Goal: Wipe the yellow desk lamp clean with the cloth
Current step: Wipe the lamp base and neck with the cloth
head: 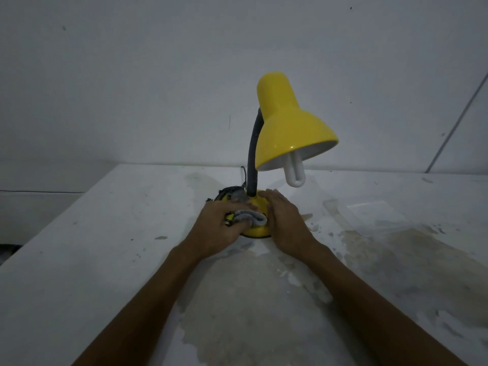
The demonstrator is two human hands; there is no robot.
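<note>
The yellow desk lamp (286,125) stands on a white table (92,260), its shade tilted to the right with a white bulb (294,171) hanging out. A dark flexible neck (252,159) rises from the round yellow base (257,229). My left hand (219,225) grips a grey cloth (250,217) and presses it on the left and front of the base. More of the cloth bunches behind the hand, by the neck. My right hand (284,217) lies with straight fingers against the right side of the base.
The table's top is stained and patchy, with peeled paint in front of the lamp and to the right. A white wall stands close behind. The table's left edge drops away at the far left. A thin cord (243,175) trails behind the lamp's base.
</note>
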